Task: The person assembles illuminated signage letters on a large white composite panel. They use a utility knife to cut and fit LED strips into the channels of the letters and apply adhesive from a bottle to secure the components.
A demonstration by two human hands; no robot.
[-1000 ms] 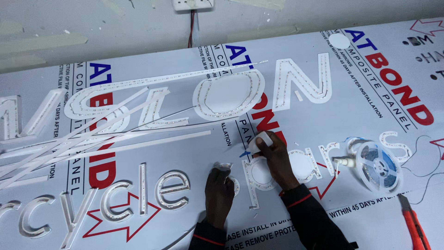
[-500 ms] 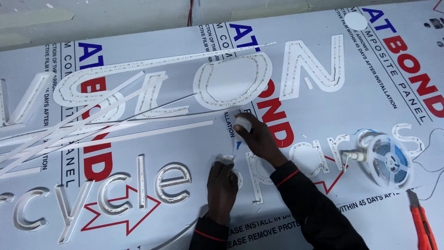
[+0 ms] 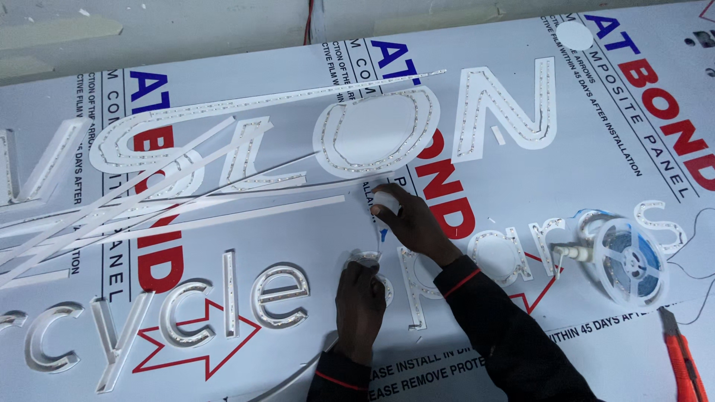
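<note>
White plastic channel letters lie on a large film-covered composite panel (image 3: 521, 201), and the work in hand seems to be fixing the light strip inside one small letter (image 3: 370, 262) of the lower row. The left hand (image 3: 359, 298) is curled over this letter and presses it down on the panel. The right hand (image 3: 410, 219) is closed around a small white bottle (image 3: 386, 202) with a thin blue nozzle pointing down, its tip just above the letter; I judge it is a glue. The next move, as I see it, calls for a steady tip kept inside the narrow channel while the left hand holds the letter flat. To the right stands a reel (image 3: 631, 262) that carries coiled LED strip, near the other small letters. Loose white strips (image 3: 149, 193) lie crossed on the left, and an orange cutter (image 3: 684, 361) rests at the right edge.
</note>
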